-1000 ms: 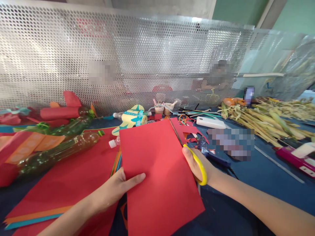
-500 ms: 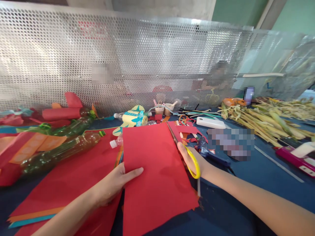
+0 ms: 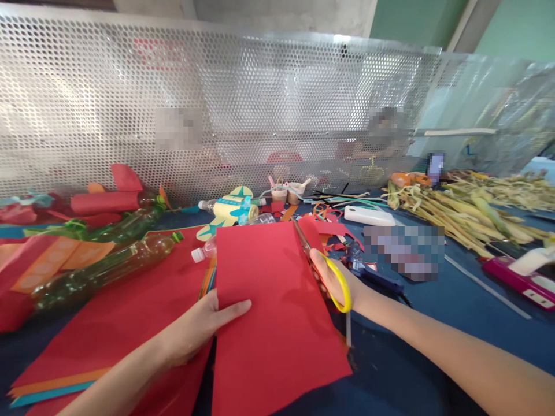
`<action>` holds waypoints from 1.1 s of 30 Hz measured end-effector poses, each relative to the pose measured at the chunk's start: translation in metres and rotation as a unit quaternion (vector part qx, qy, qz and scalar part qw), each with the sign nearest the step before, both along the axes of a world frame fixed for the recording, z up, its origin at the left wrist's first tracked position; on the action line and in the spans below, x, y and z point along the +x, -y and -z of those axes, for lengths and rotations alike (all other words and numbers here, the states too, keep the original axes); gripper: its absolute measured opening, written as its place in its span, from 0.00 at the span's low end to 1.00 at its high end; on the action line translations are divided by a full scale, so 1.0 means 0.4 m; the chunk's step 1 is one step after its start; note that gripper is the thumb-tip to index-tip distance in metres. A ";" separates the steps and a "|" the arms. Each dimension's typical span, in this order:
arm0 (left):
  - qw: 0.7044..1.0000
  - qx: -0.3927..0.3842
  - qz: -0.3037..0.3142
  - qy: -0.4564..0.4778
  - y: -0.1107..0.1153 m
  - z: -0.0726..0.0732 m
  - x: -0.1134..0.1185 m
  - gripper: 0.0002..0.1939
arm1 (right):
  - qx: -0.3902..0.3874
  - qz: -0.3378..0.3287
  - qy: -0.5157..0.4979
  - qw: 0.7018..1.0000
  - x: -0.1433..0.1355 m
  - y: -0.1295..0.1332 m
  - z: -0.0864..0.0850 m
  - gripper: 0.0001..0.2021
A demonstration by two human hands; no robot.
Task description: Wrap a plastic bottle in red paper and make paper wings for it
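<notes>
A sheet of red paper (image 3: 273, 323) is tilted up in front of me. My left hand (image 3: 217, 318) grips its left edge, thumb on the front and the other fingers hidden behind. In my right hand (image 3: 332, 280) is a pair of scissors (image 3: 342, 286) with yellow handles. The blades lie along the sheet's upper right edge, pointing away from me. Under and left of my left wrist rests a stack of red, orange and blue paper (image 3: 130, 300). Red paper scraps (image 3: 325, 225) lie beyond the blades.
Green plastic bottles (image 3: 108, 266) lie on the left, and a yellow paper-wrapped bottle (image 3: 234, 211) at the back. A blue glue gun (image 3: 377, 277), a white device (image 3: 368, 216), dried husks (image 3: 472, 214) and a magenta power strip (image 3: 520, 277) are on the right. A perforated plastic screen (image 3: 277, 104) stands behind.
The view has shifted slightly. The scissors and my right hand sit at nearly the same spot along the sheet's edge, and my left hand keeps its grip.
</notes>
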State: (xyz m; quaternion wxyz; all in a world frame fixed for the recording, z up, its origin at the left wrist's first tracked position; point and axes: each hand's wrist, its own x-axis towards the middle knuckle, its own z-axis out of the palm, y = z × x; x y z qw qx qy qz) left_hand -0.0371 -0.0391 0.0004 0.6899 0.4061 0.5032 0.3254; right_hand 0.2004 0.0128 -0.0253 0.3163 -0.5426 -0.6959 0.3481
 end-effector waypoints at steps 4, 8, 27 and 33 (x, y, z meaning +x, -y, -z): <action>1.000 -0.006 -0.019 -0.011 -0.002 -0.016 -0.005 0.22 | -0.088 -0.013 -0.045 0.995 0.002 -0.011 0.004 0.27; 0.996 -0.008 -0.089 0.006 -0.022 -0.038 -0.028 0.24 | -0.139 -0.058 -0.046 0.987 0.030 -0.004 -0.022 0.22; 0.988 0.062 -0.139 -0.029 -0.026 -0.035 -0.039 0.20 | -0.122 -0.111 -0.248 0.955 0.022 0.041 -0.055 0.25; 0.978 0.138 0.076 -0.136 0.028 -0.020 0.004 0.19 | -0.208 -0.066 -0.222 0.950 0.020 0.046 -0.048 0.14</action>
